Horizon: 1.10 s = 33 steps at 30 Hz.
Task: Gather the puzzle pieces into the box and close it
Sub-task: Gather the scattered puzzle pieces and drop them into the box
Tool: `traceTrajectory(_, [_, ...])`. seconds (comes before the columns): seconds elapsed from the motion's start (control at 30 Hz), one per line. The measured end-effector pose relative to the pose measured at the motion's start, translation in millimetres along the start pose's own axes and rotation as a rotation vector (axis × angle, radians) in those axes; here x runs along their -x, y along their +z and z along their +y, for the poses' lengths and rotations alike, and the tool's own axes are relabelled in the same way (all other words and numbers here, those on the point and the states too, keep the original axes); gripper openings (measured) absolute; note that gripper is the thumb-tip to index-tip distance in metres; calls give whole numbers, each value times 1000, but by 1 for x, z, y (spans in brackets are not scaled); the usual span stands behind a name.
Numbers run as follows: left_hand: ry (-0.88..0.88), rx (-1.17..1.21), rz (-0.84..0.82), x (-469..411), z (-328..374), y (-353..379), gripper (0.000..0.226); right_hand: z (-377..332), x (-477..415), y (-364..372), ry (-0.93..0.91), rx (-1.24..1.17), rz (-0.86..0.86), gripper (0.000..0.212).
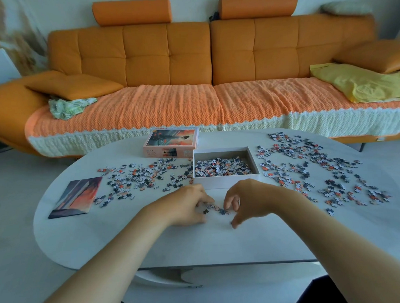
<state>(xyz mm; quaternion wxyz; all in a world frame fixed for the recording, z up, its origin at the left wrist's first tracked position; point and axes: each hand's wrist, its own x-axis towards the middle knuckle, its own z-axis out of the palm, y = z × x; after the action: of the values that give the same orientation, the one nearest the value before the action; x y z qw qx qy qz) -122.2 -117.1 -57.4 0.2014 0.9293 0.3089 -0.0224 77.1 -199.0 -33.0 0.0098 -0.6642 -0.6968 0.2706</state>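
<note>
- Low in the middle, the left hand [187, 205] and right hand [248, 198] curl over a few puzzle pieces [222, 211] on the white table [221, 244]; a pinch is hard to tell.
- Just above, the open box [226, 183] holds many pieces.
- More lie scattered on both sides.
- Its lid [171, 141] sits upper left of it.

The white table [129, 246] carries a few pieces [222, 211] between the left fingers [208, 199] and the right fingers [227, 204]. Just beyond the fingertips sits the open box [226, 183], part-filled with pieces. A left scatter [138, 179] and a right scatter [309, 167] spread out to either side of the fingers. The lid [171, 141] lies beyond the left fingers, and a card [76, 196] lies well to their left.
</note>
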Motion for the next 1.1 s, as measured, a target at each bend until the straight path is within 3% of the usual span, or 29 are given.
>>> traceTrajectory(0.23, [25, 59, 114, -3, 6, 5, 28, -10, -9, 8, 43, -111, 112, 20])
traceTrajectory(0.6, [-59, 196, 164, -11, 9, 10, 14, -12, -21, 14, 68, -214, 157, 15])
traceTrajectory(0.73, [-51, 149, 178, -11, 10, 11, 11, -13, -22, 12, 36, -136, 150, 11])
traceTrajectory(1.0, [46, -149, 226, -10, 14, 13, 23, -10, -27, 19, -143, 352, 247, 20])
traceTrajectory(1.1, [64, -199, 226, -12, 13, 12, 23, -10, -28, 19, -145, 382, 264, 23])
